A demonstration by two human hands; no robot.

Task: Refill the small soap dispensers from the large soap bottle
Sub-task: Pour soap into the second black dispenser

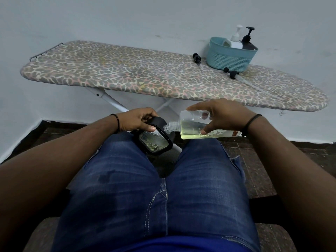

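Denim-clad knees (145, 179) nearest. Above them, left hand (135, 121) gripping black-rimmed open dispenser (156, 140), clear-walled, contents unclear. Right hand (221, 116) clasping clear soap bottle (190, 127) tipped sideways, yellowish liquid pooled along lower side, uncapped neck at dispenser's rim. Farther back, teal basket (231, 57) on ironing board (127, 73), holding white and dark pump bottles.

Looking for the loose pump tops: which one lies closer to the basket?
The black pump top right at the teal basket's front; the other lies apart, to its left.
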